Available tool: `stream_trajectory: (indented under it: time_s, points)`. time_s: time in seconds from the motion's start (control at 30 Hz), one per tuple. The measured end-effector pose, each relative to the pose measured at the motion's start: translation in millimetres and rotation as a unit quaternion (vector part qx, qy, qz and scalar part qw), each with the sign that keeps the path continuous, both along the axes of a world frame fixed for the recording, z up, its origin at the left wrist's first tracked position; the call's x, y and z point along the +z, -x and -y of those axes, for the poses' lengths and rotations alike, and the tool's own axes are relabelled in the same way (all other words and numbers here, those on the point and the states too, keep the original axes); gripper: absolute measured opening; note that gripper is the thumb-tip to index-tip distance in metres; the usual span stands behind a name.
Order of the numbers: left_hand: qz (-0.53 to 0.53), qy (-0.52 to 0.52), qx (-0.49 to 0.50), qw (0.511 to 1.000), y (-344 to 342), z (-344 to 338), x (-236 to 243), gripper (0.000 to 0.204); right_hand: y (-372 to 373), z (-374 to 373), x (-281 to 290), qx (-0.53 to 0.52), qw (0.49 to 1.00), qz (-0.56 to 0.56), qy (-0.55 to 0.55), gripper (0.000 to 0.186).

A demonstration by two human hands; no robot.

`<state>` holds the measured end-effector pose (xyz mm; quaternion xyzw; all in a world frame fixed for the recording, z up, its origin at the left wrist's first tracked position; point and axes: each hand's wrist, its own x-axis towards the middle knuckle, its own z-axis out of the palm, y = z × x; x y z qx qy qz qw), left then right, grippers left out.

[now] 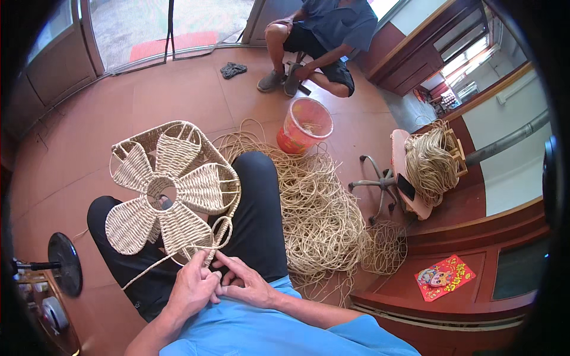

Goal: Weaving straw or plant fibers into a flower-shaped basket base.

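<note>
A woven basket [187, 193] of pale twisted cord rests across my lap, a flower-shaped panel with a round hole in its middle facing up. At its near corner, my left hand [195, 286] has its fingers closed, pinching the cord against the rim. My right hand [244, 283] meets it there, thumb and fingers bent around the same cord [223, 232], which stands up in a loop just beyond the fingertips. A strand runs out to the left from this corner over my dark trouser leg. What lies between the fingers is partly hidden.
A big heap of loose cord [320, 216] covers the floor at my right, with a red bucket [304, 126] behind it. Farther right, a swivel chair [399, 172] bears a coil of cord [432, 160] and a dark phone [406, 187]. Another person [323, 41] sits across the room.
</note>
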<state>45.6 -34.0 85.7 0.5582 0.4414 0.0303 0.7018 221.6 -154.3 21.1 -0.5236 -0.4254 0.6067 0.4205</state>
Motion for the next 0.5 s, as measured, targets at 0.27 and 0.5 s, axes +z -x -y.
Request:
stream_trajectory:
  time_s: [0.27, 0.5]
  points:
    - [0.050, 0.044, 0.056, 0.996, -4, -6, -5, 0.064, -3, -2, -1, 0.016, 1.000, -0.004, 0.016, 0.092]
    - [0.057, 0.069, 0.065, 0.994, 2, -9, -8, 0.058, -4, -6, -10, -0.031, 0.996, -0.076, 0.023, 0.080]
